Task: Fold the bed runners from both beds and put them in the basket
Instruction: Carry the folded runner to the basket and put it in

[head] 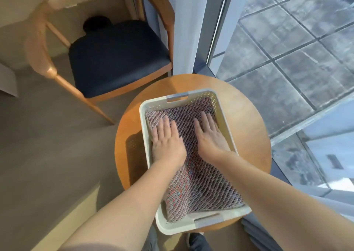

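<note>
A folded bed runner (pixel 203 183), woven in purple, red and white, fills a white perforated plastic basket (pixel 145 135). The basket stands on a small round wooden table (pixel 249 135). Both my hands lie flat on the runner inside the basket, fingers straight and pointing away from me. My left hand (pixel 167 141) presses the runner's left side near the basket wall. My right hand (pixel 209 135) presses its middle right. How many runners lie in the basket cannot be told.
A wooden armchair (pixel 107 59) with a dark blue seat stands to the left behind the table. A white curtain (pixel 189 24) and a glass door (pixel 287 40) onto a tiled terrace are on the right. Grey floor (pixel 47 135) extends to the left.
</note>
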A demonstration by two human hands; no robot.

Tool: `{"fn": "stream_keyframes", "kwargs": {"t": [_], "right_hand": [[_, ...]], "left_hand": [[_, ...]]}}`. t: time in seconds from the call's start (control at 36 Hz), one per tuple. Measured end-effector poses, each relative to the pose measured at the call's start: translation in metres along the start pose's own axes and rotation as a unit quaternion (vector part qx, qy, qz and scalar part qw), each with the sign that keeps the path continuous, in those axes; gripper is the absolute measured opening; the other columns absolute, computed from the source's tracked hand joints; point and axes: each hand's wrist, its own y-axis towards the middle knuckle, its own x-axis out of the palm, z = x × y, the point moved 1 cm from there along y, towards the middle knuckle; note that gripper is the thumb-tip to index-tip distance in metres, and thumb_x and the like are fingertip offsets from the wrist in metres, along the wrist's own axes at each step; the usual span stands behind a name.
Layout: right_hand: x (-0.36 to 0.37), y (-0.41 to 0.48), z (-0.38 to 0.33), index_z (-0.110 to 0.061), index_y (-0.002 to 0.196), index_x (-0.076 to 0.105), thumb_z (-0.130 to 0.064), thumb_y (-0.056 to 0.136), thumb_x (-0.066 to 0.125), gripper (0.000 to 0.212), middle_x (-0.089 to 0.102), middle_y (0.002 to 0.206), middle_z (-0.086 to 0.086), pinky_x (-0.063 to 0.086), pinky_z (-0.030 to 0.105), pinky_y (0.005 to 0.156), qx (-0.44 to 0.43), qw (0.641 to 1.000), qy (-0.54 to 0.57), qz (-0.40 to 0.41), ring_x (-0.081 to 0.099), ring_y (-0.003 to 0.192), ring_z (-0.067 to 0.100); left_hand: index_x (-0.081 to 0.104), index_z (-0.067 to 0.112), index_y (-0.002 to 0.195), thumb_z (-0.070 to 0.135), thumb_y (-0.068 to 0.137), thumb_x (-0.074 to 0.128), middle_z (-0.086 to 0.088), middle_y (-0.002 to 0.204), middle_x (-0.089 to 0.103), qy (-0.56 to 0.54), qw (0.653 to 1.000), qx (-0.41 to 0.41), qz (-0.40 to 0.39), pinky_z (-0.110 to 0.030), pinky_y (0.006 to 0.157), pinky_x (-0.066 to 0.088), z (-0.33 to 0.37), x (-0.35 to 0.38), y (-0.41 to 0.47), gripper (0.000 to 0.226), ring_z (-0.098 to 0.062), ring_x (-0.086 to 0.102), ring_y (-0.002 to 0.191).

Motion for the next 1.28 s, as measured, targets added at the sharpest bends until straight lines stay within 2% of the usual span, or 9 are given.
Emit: {"fn": "stream_keyframes", "kwargs": {"t": [0.06, 0.17, 0.28, 0.39, 0.53, 0.72, 0.92, 1.03, 1.28], "right_hand": [[0.007, 0.018, -0.002, -0.009, 0.152, -0.003, -0.023, 0.099, 0.025, 0.062, -0.019, 0.157, 0.016, -0.006, 0.038, 0.117, -0.018, 1.000, -0.008, 0.016, -0.019, 0.144, 0.029], [0.032, 0.045, 0.010, -0.003, 0.150, -0.005, -0.045, 0.100, 0.016, 0.068, -0.017, 0.157, 0.017, -0.007, 0.041, 0.117, -0.030, 0.996, -0.081, 0.003, -0.016, 0.145, 0.030], [0.053, 0.052, 0.029, -0.002, 0.150, -0.008, -0.048, 0.100, 0.011, 0.070, -0.018, 0.157, 0.015, -0.009, 0.041, 0.118, -0.022, 0.992, -0.124, -0.021, -0.017, 0.145, 0.027], [0.052, 0.039, 0.021, -0.001, 0.148, -0.012, -0.047, 0.100, 0.011, 0.070, -0.023, 0.155, 0.016, -0.012, 0.040, 0.117, 0.002, 0.995, -0.095, -0.029, -0.022, 0.144, 0.028], [0.068, -0.021, 0.018, -0.001, 0.148, -0.013, -0.052, 0.098, 0.008, 0.075, -0.027, 0.154, 0.016, -0.012, 0.042, 0.117, -0.010, 0.998, -0.055, -0.040, -0.026, 0.142, 0.028], [0.087, -0.057, 0.025, -0.001, 0.146, -0.018, -0.061, 0.094, 0.001, 0.082, -0.030, 0.152, 0.017, -0.018, 0.042, 0.115, -0.041, 0.990, -0.118, -0.064, -0.030, 0.140, 0.030], [0.095, -0.049, 0.026, -0.001, 0.144, -0.020, -0.062, 0.092, 0.003, 0.083, -0.032, 0.149, 0.015, -0.018, 0.041, 0.114, -0.040, 0.987, -0.131, -0.083, -0.029, 0.140, 0.028], [0.080, -0.056, 0.021, -0.003, 0.147, -0.015, -0.061, 0.094, 0.006, 0.081, -0.025, 0.154, 0.015, -0.018, 0.037, 0.112, -0.045, 0.990, -0.105, -0.084, -0.027, 0.142, 0.026], [-0.039, -0.069, -0.032, -0.005, 0.151, 0.012, -0.039, 0.100, 0.024, 0.062, 0.008, 0.159, 0.015, 0.000, 0.038, 0.119, -0.064, 0.996, -0.057, 0.037, 0.000, 0.147, 0.029]], "left_hand": [[-0.005, 0.008, 0.151, 0.045, 0.099, 0.016, -0.016, 0.158, -0.014, 0.016, 1.000, -0.015, -0.011, -0.047, 0.117, -0.010, -0.001, 0.011, 0.013, 0.067, -0.031, -0.017, 0.145], [-0.001, 0.007, 0.151, 0.049, 0.099, 0.013, -0.020, 0.157, -0.011, 0.068, 0.997, -0.028, -0.024, -0.047, 0.118, -0.007, -0.019, 0.040, 0.024, 0.069, -0.033, -0.012, 0.145], [-0.003, 0.003, 0.150, 0.043, 0.101, 0.013, -0.023, 0.155, -0.015, 0.126, 0.991, -0.027, -0.041, -0.047, 0.117, -0.009, -0.027, 0.057, 0.028, 0.066, -0.036, -0.014, 0.144], [-0.003, 0.000, 0.149, 0.036, 0.100, 0.015, -0.023, 0.156, -0.013, 0.070, 0.996, -0.047, -0.036, -0.046, 0.118, -0.006, -0.010, 0.053, 0.020, 0.063, -0.035, -0.013, 0.145], [-0.009, -0.001, 0.148, 0.041, 0.099, 0.011, -0.021, 0.155, -0.017, 0.022, 0.999, -0.001, -0.047, -0.046, 0.117, -0.010, 0.010, 0.055, -0.042, 0.067, -0.032, -0.018, 0.144], [-0.009, 0.003, 0.149, 0.051, 0.097, 0.005, -0.018, 0.158, -0.011, 0.069, 0.995, -0.001, -0.078, -0.051, 0.115, -0.011, -0.004, 0.077, -0.076, 0.071, -0.031, -0.015, 0.145], [-0.006, 0.003, 0.149, 0.053, 0.096, 0.005, -0.016, 0.158, -0.009, 0.044, 0.995, -0.019, -0.084, -0.050, 0.116, -0.009, -0.004, 0.082, -0.068, 0.074, -0.029, -0.014, 0.145], [-0.004, 0.004, 0.150, 0.049, 0.098, 0.012, -0.015, 0.159, -0.009, 0.002, 0.996, -0.019, -0.087, -0.044, 0.118, -0.009, -0.002, 0.067, -0.069, 0.070, -0.027, -0.013, 0.146], [-0.009, 0.005, 0.150, 0.039, 0.101, 0.014, -0.012, 0.158, -0.014, -0.030, 0.999, 0.032, -0.005, -0.039, 0.118, -0.011, -0.039, -0.065, -0.078, 0.064, -0.023, -0.017, 0.145]]}}
